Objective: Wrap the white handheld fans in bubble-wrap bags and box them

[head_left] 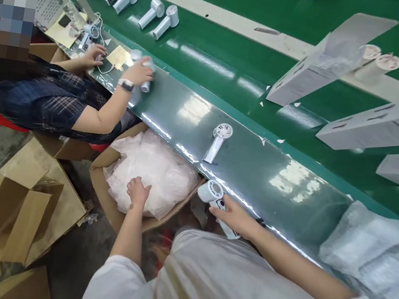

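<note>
Conveyor edge point(250, 209) runs beside right hand point(236, 217) holding fan point(215, 192).

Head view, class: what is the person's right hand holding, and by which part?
The right hand holds a white handheld fan by its handle, just below the round head.

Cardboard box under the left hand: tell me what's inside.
Crinkled translucent plastic fills the open cardboard box, with the left hand resting on top. Anything beneath the plastic is covered and cannot be seen.
</note>
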The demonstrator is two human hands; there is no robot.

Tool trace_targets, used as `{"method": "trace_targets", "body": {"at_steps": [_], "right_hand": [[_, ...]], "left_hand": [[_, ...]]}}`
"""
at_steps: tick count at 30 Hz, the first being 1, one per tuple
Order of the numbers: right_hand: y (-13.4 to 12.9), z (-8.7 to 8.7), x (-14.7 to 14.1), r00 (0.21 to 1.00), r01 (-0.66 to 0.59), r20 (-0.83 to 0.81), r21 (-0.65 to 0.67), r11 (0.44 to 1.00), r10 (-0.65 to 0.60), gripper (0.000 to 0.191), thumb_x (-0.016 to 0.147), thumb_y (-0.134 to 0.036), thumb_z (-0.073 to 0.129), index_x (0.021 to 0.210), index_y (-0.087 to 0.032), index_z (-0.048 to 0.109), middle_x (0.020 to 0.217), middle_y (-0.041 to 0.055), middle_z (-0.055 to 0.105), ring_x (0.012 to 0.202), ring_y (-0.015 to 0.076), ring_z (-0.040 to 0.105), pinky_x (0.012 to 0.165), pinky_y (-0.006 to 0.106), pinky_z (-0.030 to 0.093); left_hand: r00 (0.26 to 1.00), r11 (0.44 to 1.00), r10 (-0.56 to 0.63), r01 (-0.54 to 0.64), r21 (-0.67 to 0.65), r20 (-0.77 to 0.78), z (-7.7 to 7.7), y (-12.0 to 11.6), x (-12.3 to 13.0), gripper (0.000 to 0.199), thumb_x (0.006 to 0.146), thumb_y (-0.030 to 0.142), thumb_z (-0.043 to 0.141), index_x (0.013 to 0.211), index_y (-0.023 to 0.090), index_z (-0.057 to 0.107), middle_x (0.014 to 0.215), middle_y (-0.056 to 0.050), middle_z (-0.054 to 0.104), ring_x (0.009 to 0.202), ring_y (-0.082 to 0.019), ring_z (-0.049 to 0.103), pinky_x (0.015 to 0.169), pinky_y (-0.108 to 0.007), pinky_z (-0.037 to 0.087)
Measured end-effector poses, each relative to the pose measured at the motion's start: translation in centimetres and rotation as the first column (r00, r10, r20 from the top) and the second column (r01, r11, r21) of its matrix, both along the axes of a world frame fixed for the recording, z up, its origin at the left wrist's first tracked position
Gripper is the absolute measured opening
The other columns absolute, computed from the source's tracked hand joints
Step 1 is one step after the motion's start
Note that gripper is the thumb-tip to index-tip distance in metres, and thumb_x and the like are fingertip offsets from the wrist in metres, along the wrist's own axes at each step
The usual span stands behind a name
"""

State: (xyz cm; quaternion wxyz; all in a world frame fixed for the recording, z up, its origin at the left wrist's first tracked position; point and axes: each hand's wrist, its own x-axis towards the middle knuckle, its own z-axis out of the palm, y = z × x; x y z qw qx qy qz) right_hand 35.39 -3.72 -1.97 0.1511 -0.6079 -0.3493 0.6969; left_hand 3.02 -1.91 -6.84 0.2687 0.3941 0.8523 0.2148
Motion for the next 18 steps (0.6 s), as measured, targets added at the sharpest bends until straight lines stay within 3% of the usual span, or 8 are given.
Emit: {"method": "trace_targets", "body": {"at_steps": [2,5,9,12,15,18], "right_hand": [[-0.1,0.2,-0.5,0.999,0.031,-0.031,-0.092,0.995,-0.034,0.039,0.066,-0.025,0.074,0.097,-0.02,0.051,0.085,0.0028,0.061,0.073,0.0185,0.059,0.06,0.031,0.052],[-0.2,0.7,-1.4,0.976,0.142,-0.129,-0.243,0.96,-0.177,0.05,0.063,-0.02,0.076,0.102,-0.022,0.047,0.095,0.0056,0.06,0.08,0.021,0.062,0.059,0.031,0.054],[0.1,1.8,-2.3,0.902,0.138,-0.336,-0.368,0.919,-0.27,0.048,0.063,-0.023,0.077,0.101,-0.022,0.047,0.088,0.0027,0.059,0.077,0.0191,0.063,0.058,0.029,0.054],[0.9,3.3,-3.0,0.827,0.06,-0.513,-0.326,0.943,-0.23,0.048,0.064,-0.028,0.079,0.103,-0.02,0.051,0.094,0.004,0.06,0.082,0.0185,0.063,0.063,0.028,0.054],[1.6,5.0,-4.0,0.766,-0.115,-0.642,-0.21,0.971,-0.048,0.043,0.064,-0.032,0.081,0.096,-0.017,0.055,0.093,0.0032,0.061,0.08,0.0157,0.061,0.064,0.026,0.054],[1.9,6.1,-4.8,0.719,-0.223,-0.693,-0.165,0.961,0.048,0.051,0.06,-0.032,0.084,0.097,-0.016,0.054,0.094,0.0028,0.062,0.079,0.0142,0.061,0.061,0.023,0.053]], "left_hand": [[0.998,1.0,-0.017,0.018,-0.012,0.057,-0.9,0.2,-1.9,0.019,0.067,0.018,0.069,0.064,0.02,0.05,0.067,-0.004,0.053,0.098,-0.03,0.051,0.09,-0.05,0.036],[0.982,0.998,-0.07,0.068,0.017,0.174,-1.2,1.3,-3.1,0.019,0.072,0.027,0.066,0.061,0.021,0.052,0.059,-0.001,0.051,0.076,-0.022,0.055,0.076,-0.038,0.044],[0.957,0.991,-0.09,0.058,0.122,0.276,0.7,3.5,-3.0,0.014,0.075,0.031,0.062,0.067,0.024,0.055,0.066,-0.002,0.058,0.068,-0.018,0.056,0.069,-0.031,0.044],[0.927,0.979,-0.13,0.063,0.195,0.352,3.3,3.9,-0.6,0.017,0.071,0.029,0.067,0.065,0.023,0.052,0.075,-0.003,0.06,0.074,-0.018,0.056,0.07,-0.03,0.043],[0.856,0.978,-0.192,0.124,0.169,0.48,5.6,2.8,3.4,0.026,0.068,0.032,0.071,0.065,0.021,0.047,0.068,0.002,0.055,0.065,-0.013,0.053,0.063,-0.026,0.042],[0.66,0.989,-0.143,0.13,0.076,0.738,7.4,1.3,6.9,0.03,0.062,0.033,0.076,0.072,0.018,0.052,0.063,0.005,0.054,0.057,-0.009,0.051,0.058,-0.022,0.04]]}}
